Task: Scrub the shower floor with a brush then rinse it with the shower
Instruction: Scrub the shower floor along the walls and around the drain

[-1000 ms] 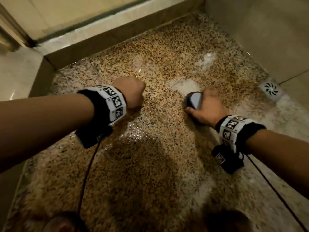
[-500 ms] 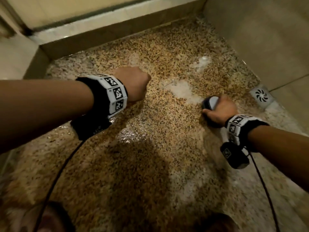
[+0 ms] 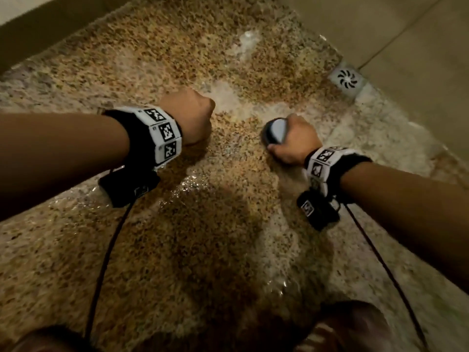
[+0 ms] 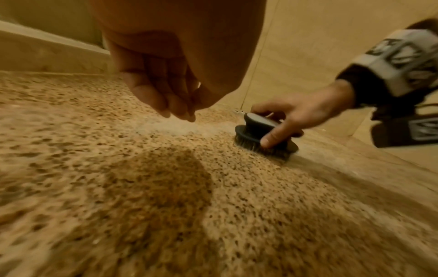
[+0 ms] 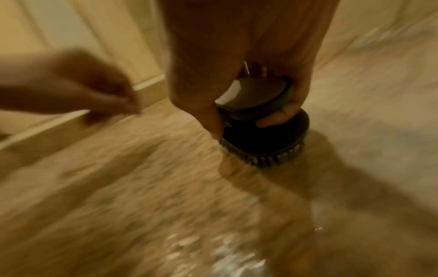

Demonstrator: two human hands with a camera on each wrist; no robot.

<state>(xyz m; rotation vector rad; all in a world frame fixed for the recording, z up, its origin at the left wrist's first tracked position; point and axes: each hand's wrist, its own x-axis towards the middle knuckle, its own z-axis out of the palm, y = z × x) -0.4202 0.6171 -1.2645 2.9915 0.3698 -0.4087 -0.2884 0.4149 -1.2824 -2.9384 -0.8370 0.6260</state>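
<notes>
A round black scrub brush (image 3: 275, 133) with a pale top stands bristles-down on the wet speckled shower floor (image 3: 203, 237). My right hand (image 3: 291, 141) grips its knob from above. In the right wrist view the thumb and fingers of my right hand (image 5: 244, 125) curl round the brush (image 5: 255, 97). The left wrist view shows the brush (image 4: 258, 131) under that right hand (image 4: 296, 112). My left hand (image 3: 193, 115) hovers left of the brush with curled fingers and holds nothing. Its fingertips (image 4: 175, 112) hang just above the floor. The blurred left hand (image 5: 94, 90) also shows in the right wrist view.
White foam patches (image 3: 228, 97) lie on the floor beyond the hands. A square metal drain (image 3: 347, 78) sits in the far right corner by the tiled wall (image 3: 393, 34). A raised curb (image 3: 38, 29) bounds the far left. My foot (image 3: 355, 326) shows at the bottom edge.
The brush slid right across the floor toward the drain side, then came a little back toward me. The view has tipped down. My left hand stays curled above the floor.
</notes>
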